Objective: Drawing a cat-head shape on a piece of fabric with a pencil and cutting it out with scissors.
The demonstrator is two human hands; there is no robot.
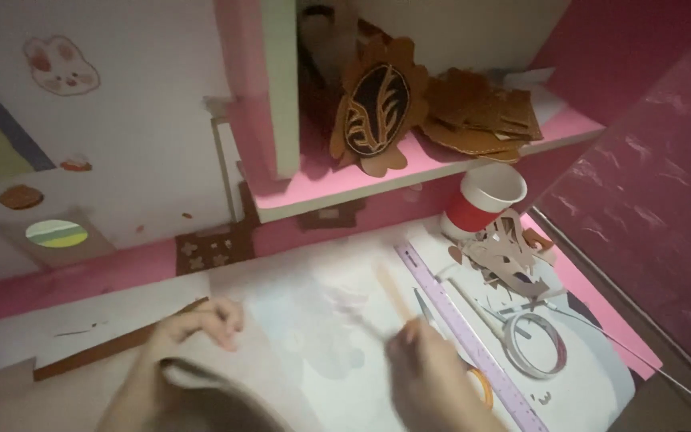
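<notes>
My left hand (193, 328) lay on the pale work sheet (321, 320) spread over the desk, its fingers curled and pressed close together, the tips bearing down on the paper just beside a long brown strip (113, 348) that ran along the sheet's near-left edge. My right hand (425, 372) was lower and to the right, fingers bunched and pinching the lower end of a thin, pale stick (393, 292) (blurred, so I could not tell just what kind of tool it was), which slanted up and away over the middle of the sheet.

Just to the right of that hand a long purple ruler (465, 336) lay on a diagonal, and beyond it sat a coil of white cord (533, 344) with a loose tail trailing off toward the desk's edge. Farther back were a heap of tan cut-out pieces (509, 252) and, touching it from behind, a red paper cup (485, 200) with a white inside. On the pink shelf (345, 188) above stood a brown leaf-edged mask (377, 108), leaning, beside a stack of brown cut pieces (481, 116).
</notes>
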